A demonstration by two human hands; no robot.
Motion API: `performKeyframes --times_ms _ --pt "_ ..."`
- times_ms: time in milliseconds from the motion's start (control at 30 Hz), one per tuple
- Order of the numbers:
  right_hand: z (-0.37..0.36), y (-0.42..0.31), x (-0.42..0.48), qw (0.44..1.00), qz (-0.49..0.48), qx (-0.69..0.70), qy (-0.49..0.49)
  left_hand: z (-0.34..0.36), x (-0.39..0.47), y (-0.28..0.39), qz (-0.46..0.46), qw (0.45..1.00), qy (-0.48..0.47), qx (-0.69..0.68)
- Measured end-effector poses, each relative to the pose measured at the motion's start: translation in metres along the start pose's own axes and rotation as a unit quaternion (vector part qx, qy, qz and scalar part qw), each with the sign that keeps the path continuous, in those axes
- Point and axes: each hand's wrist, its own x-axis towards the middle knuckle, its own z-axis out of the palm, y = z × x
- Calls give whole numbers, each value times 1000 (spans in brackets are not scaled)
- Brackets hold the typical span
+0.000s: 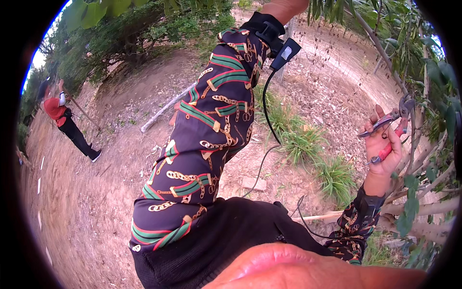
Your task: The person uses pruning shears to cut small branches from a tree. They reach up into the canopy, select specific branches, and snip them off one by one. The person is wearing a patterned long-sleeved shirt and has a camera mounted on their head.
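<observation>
My right hand (383, 144) holds red-handled pruning shears (396, 133), the handles spread apart across the palm and fingers. Their metal head lies against or in front of a thin tree branch (391, 67) at the right; I cannot tell whether the blades are around it. My left arm, in a dark sleeve with a chain and stripe pattern, reaches up past the top edge. Only its wrist shows, with a black strap and a small black device (286, 54) on it; the left hand itself is out of view. A black cable hangs from the device.
Leafy branches and pale thick limbs (426, 208) crowd the right side. Grass tufts (330, 177), a flat brick (254, 183) and a pale log (168, 107) lie on the dry ground. A wire fence (325, 47) stands beyond. At the far left, another person (66, 117) holds a long stick.
</observation>
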Motion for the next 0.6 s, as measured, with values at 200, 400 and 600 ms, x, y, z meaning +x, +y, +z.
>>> performKeyframes --times_ms 200,400,600 --pt "5 12 -5 999 26 -20 -6 0 0 1 -6 1000 -9 -1" --pt "-14 20 -8 996 91 -18 -6 3 -2 -2 -26 1000 -9 0" --pt "-21 19 -4 996 83 13 15 4 -3 -4 -14 1000 -14 2"
